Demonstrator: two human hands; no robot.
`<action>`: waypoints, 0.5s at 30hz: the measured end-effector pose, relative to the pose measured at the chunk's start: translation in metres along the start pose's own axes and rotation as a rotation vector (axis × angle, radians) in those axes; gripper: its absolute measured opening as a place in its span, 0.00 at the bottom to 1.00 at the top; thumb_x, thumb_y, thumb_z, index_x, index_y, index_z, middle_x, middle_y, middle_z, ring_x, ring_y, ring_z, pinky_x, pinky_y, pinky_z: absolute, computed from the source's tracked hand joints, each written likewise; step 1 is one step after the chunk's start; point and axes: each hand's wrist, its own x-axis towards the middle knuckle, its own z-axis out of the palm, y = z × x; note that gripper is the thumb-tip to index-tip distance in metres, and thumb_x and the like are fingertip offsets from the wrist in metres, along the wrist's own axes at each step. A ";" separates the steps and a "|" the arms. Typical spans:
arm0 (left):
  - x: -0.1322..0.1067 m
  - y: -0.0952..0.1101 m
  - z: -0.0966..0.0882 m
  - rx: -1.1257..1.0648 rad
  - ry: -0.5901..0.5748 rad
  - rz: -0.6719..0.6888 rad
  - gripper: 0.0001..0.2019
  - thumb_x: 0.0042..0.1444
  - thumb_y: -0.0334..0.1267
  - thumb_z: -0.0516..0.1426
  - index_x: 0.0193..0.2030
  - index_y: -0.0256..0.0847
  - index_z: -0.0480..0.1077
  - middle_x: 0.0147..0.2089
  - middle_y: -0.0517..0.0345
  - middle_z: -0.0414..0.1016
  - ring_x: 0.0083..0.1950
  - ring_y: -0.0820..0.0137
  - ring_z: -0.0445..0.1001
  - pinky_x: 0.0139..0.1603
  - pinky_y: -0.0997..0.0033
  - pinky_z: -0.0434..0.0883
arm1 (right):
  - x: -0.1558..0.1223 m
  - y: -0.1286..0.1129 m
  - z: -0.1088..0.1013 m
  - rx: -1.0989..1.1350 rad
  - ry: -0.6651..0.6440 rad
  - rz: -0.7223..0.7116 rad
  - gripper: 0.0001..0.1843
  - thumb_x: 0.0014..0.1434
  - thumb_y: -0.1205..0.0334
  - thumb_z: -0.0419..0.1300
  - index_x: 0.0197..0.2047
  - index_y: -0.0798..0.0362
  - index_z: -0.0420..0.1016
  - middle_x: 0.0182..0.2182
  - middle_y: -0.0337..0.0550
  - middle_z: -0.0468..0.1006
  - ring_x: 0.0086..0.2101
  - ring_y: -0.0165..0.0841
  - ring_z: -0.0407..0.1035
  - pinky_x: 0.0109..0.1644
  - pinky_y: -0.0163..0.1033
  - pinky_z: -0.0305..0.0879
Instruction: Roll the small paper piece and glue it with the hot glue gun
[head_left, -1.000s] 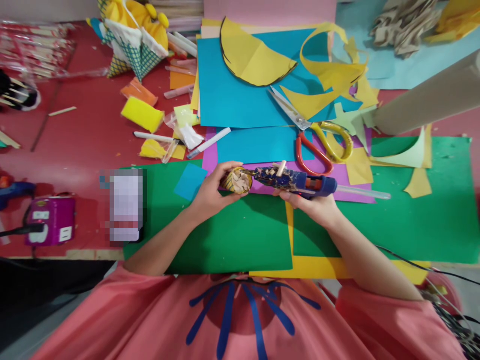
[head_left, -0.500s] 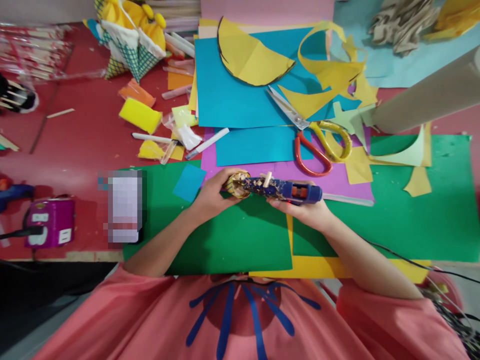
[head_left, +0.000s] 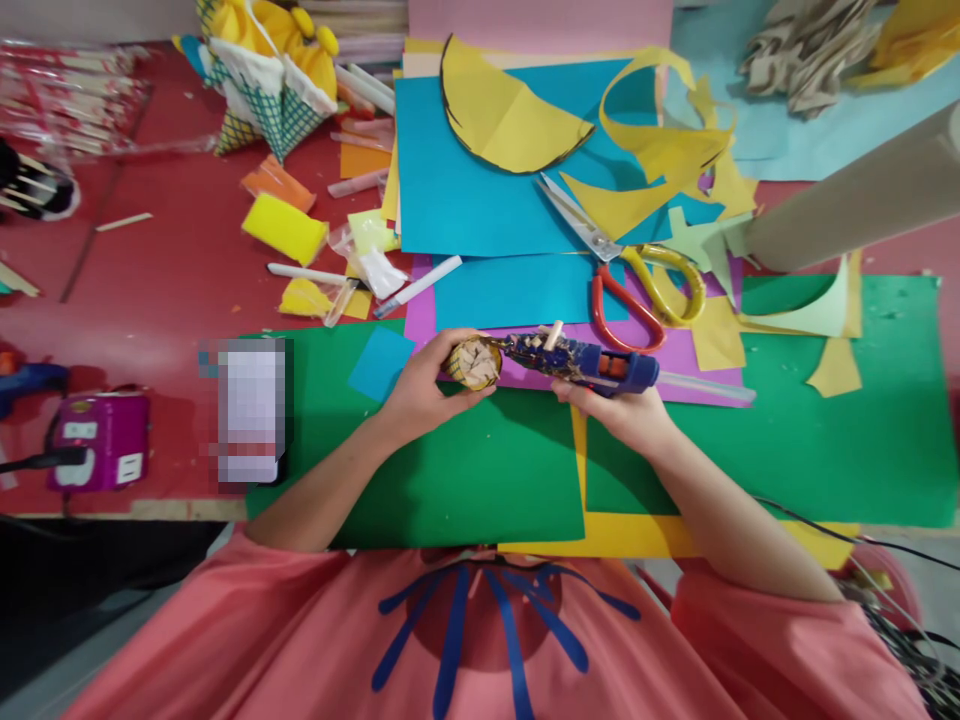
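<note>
My left hand [head_left: 427, 392] is closed around a small round piece [head_left: 475, 363] with a yellow-and-dark checked side; its upturned end shows pale folded flaps. In my right hand [head_left: 626, 415] is a blue hot glue gun [head_left: 600, 366], crusted with dried glue near the front, with a clear glue stick [head_left: 705, 388] out of its back. The nozzle points left and sits at the right rim of the round piece; whether they touch I cannot tell. Both are held above green sheets [head_left: 457, 470] of paper.
Scissors [head_left: 600, 245] with red and yellow handles lie open on blue sheets [head_left: 465, 215]. A yellow half-circle [head_left: 510, 110] and paper scraps lie behind. A phone [head_left: 251, 410] and a purple power box [head_left: 99, 440] are at left. A thick pale tube [head_left: 862, 190] slants in from the right.
The glue gun has shifted slightly right, its nozzle moving from over the round piece's opening to its edge. More of the folded end now shows.
</note>
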 end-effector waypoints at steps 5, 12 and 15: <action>0.000 0.003 -0.003 -0.034 -0.007 0.051 0.23 0.54 0.43 0.57 0.57 0.46 0.60 0.54 0.50 0.68 0.52 0.63 0.71 0.48 0.66 0.71 | -0.001 -0.008 -0.003 0.056 0.010 0.055 0.15 0.50 0.52 0.65 0.35 0.55 0.79 0.27 0.41 0.79 0.26 0.32 0.72 0.31 0.37 0.72; 0.000 -0.002 -0.001 0.025 0.051 0.057 0.23 0.50 0.47 0.62 0.50 0.45 0.61 0.46 0.56 0.70 0.44 0.68 0.72 0.41 0.72 0.71 | -0.001 -0.007 -0.003 0.068 -0.003 0.053 0.13 0.50 0.54 0.65 0.35 0.55 0.79 0.28 0.42 0.80 0.27 0.33 0.73 0.32 0.37 0.73; 0.000 -0.001 0.001 0.020 0.024 0.011 0.25 0.49 0.49 0.62 0.50 0.45 0.60 0.45 0.58 0.71 0.42 0.70 0.74 0.38 0.74 0.71 | -0.001 -0.007 -0.001 0.072 -0.040 0.049 0.14 0.50 0.53 0.65 0.36 0.55 0.79 0.30 0.42 0.81 0.28 0.33 0.74 0.33 0.37 0.73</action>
